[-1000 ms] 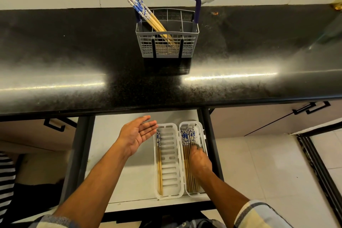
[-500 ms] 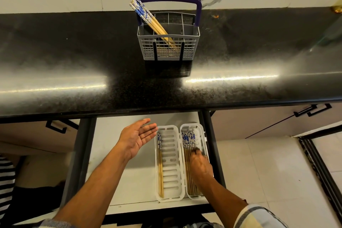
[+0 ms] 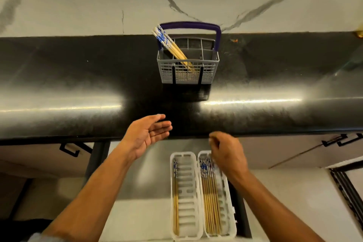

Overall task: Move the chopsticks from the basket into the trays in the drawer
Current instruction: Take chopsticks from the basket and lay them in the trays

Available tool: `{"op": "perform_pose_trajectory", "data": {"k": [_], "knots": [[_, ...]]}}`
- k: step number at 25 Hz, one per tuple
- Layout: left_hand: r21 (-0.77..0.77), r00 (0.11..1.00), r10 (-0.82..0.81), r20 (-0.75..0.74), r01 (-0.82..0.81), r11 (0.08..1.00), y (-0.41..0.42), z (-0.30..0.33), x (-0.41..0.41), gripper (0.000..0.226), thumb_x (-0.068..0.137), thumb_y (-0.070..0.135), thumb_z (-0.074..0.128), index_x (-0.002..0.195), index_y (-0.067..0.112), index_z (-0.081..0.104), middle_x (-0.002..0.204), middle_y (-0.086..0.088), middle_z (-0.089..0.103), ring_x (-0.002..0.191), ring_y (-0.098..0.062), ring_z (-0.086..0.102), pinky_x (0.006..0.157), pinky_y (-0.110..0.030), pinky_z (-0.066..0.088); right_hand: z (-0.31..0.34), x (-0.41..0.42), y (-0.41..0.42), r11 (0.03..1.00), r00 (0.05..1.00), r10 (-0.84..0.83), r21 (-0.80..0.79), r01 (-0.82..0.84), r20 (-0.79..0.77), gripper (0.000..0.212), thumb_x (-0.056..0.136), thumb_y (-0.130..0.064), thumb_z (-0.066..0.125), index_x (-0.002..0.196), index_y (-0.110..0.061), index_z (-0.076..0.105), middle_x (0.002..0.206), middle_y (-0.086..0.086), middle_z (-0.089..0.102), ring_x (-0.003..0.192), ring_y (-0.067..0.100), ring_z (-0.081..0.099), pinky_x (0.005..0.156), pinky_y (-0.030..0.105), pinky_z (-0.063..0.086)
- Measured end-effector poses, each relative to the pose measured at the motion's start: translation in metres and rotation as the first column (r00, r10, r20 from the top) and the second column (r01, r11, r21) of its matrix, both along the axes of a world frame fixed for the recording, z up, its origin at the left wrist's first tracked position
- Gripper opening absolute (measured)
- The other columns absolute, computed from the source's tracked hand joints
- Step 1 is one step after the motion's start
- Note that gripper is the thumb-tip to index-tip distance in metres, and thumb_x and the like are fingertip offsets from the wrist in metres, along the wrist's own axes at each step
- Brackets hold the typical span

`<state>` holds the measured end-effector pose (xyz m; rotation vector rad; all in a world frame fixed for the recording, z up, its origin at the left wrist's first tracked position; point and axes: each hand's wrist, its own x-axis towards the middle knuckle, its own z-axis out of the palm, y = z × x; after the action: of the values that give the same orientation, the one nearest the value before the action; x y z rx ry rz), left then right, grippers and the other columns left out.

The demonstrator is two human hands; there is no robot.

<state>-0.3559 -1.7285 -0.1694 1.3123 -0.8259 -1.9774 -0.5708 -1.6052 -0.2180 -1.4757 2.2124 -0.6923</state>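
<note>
both hands [image 3: 146, 135] now above the trays [image 3: 186, 192]

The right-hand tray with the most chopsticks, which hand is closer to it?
Right. The right hand hovers over the far end of that tray; the left hand is off to its left, past the other tray.

No readable text, labels or numbers anywhere (chopsticks [image 3: 167, 42] carry only blue patterning), no brands

Head view, looking steeply down, countertop [image 3: 78, 76] close
</note>
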Motion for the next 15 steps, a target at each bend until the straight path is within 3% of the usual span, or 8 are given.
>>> {"op": "perform_pose_trajectory", "data": {"k": [2,5,10,15], "knots": [[-0.09,0.999,0.046,-0.002,-0.046,0.995,-0.034,0.03,-0.009,0.022,0.098,0.016,0.056,0.112,0.003,0.066,0.097,-0.02,0.075,0.093,-0.031,0.073,0.087,-0.04,0.059,0.053,-0.008,-0.043,0.962,0.998,0.05,-0.267,-0.055,-0.027,0.019,0.097,-0.019,0.06,0.111,-0.013,0.07,0.095,0.002,0.073,0.08,0.014,0.068,0.077,0.03,0.058],[-0.225,0.989,0.147,0.02,-0.139,0.964,-0.081,0.069,-0.027,0.02,0.098,0.014,0.056,0.113,0.003,0.064,0.092,-0.016,0.072,0.087,-0.026,0.07,0.089,-0.039,0.057,0.107,-0.002,-0.115,0.898,0.993,0.092,-0.425,-0.117,-0.077,0.015,0.095,-0.019,0.062,0.105,-0.013,0.072,0.092,0.004,0.074,0.077,0.016,0.069,0.071,0.029,0.059],[-0.316,0.968,0.249,0.039,-0.224,0.922,-0.122,0.101,-0.045,0.017,0.097,0.016,0.058,0.108,0.005,0.066,0.096,-0.016,0.07,0.082,-0.021,0.068,0.088,-0.038,0.056,0.128,0.021,-0.214,0.959,0.982,0.084,-0.254,-0.127,-0.172,0.024,0.098,-0.032,0.054,0.108,-0.016,0.069,0.097,0.005,0.072,0.082,0.024,0.065,0.065,0.03,0.041],[-0.247,0.966,0.26,0.014,-0.248,0.937,-0.107,0.1,-0.034,0.021,0.096,0.014,0.06,0.11,0.0,0.067,0.105,-0.021,0.073,0.102,-0.033,0.07,0.096,-0.047,0.055,0.116,0.033,-0.274,0.983,0.971,0.037,-0.164,-0.077,-0.234,0.03,0.098,-0.036,0.053,0.114,-0.013,0.061,0.109,0.008,0.064,0.099,0.029,0.062,0.07,0.035,0.041]]}}
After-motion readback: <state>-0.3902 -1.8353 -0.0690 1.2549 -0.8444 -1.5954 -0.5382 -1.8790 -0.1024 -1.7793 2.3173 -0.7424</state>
